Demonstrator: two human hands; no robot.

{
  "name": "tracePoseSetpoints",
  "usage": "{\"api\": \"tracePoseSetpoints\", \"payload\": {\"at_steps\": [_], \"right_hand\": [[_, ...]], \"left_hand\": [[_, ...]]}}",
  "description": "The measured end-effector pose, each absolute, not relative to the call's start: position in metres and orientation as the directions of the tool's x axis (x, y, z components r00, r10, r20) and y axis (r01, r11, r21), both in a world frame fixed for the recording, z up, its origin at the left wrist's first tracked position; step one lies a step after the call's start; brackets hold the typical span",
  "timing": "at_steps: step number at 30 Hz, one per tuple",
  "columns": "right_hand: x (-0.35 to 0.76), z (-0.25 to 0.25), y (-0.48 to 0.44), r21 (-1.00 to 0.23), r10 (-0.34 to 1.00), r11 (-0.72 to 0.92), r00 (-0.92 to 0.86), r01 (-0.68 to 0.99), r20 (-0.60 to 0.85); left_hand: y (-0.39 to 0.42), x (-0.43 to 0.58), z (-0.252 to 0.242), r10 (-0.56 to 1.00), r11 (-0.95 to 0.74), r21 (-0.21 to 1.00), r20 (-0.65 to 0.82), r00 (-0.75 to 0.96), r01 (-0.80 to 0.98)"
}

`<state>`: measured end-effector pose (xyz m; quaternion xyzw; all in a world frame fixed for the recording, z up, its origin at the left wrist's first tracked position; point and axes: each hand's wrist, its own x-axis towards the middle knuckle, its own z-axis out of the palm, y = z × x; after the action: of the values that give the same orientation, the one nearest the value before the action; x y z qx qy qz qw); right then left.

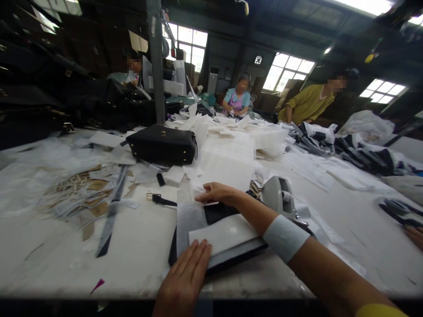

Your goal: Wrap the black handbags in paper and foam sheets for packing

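Note:
My left hand (pixel 185 277) lies flat with fingers stretched out on the near edge of a white foam sheet (pixel 224 235) and grey wrap that cover a flat black bag piece (pixel 218 213) on the table. My right hand (pixel 216 193) reaches across it from the right, fingers curled and pinching the far edge of the wrapping by the black piece. A white band sits on that wrist. A black strap with a gold buckle (pixel 157 199) lies just left of the right hand.
A black handbag (pixel 161 145) stands further back, with piles of white foam sheets (pixel 231 154) beside it. A grey tape dispenser (pixel 280 196) sits right of my arm. Paper scraps lie at the left. Three people work at the far side; another person's fingers (pixel 414 235) show at the right edge.

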<state>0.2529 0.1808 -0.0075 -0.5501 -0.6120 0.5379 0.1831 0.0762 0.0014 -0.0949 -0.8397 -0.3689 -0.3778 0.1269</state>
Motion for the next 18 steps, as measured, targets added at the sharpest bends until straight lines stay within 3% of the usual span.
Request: {"api": "tracePoseSetpoints", "payload": {"at_steps": [6, 12, 18], "right_hand": [[0.251, -0.005, 0.161, -0.85, 0.94, -0.029, -0.275, 0.526, -0.202], [0.244, -0.008, 0.135, -0.779, 0.985, 0.122, -0.174, 0.615, 0.017], [0.246, -0.023, 0.14, -0.845, 0.985, 0.129, -0.168, 0.518, 0.048]], "left_hand": [[-0.001, 0.069, -0.081, 0.546, -0.684, -0.03, 0.642, 0.539, 0.729], [-0.002, 0.074, -0.077, 0.54, -0.674, -0.025, 0.664, 0.516, 0.738], [-0.005, 0.076, -0.073, 0.567, -0.663, 0.01, 0.66, 0.493, 0.749]]}}
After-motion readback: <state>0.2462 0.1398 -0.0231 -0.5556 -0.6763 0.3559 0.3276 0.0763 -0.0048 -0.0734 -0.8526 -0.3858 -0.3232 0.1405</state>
